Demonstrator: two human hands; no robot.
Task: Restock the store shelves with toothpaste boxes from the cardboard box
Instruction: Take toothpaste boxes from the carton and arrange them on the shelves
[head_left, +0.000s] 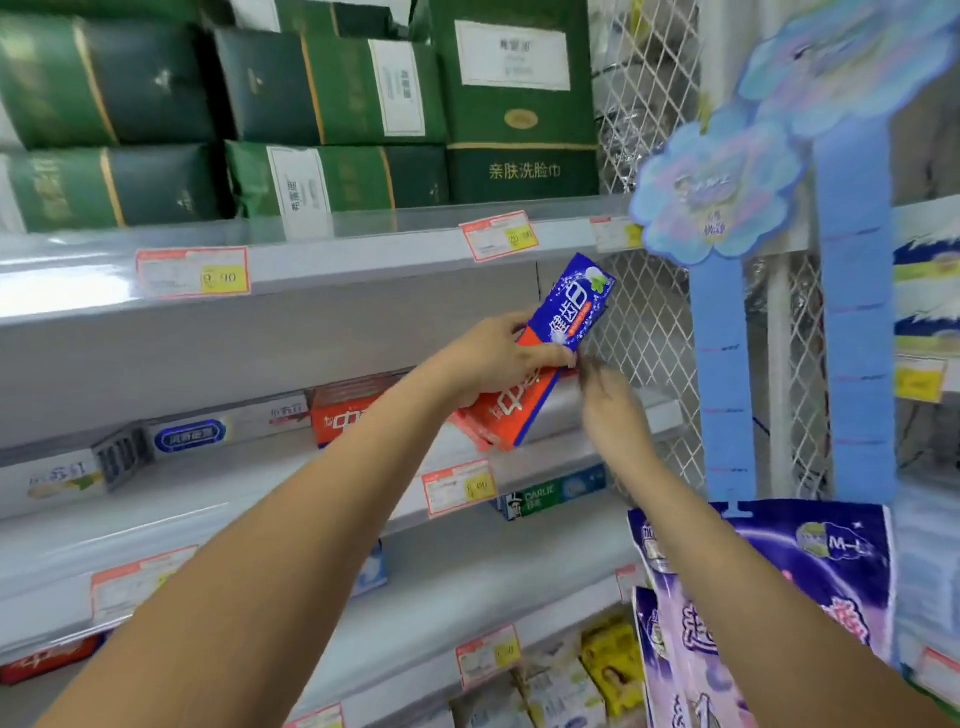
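Observation:
My left hand (498, 358) grips a red and blue toothpaste box (563, 312) around its middle and holds it tilted, blue end up, in front of the second shelf (291, 467). At least one more red box seems stacked under it at the lower end (498, 421). My right hand (610, 402) is blurred, just right of the box's lower end; I cannot tell whether it touches the box. Another red toothpaste box (345, 418) lies on that shelf behind my left arm. The cardboard box is out of view.
White toothpaste boxes (228, 426) lie along the second shelf at left. Green tissue packs (332, 88) fill the top shelf. A Darlie box (556, 496) sits one shelf lower. A wire mesh panel (649, 322) closes the shelf's right end. Blue hanging strips (857, 312) and purple packs (779, 597) hang at right.

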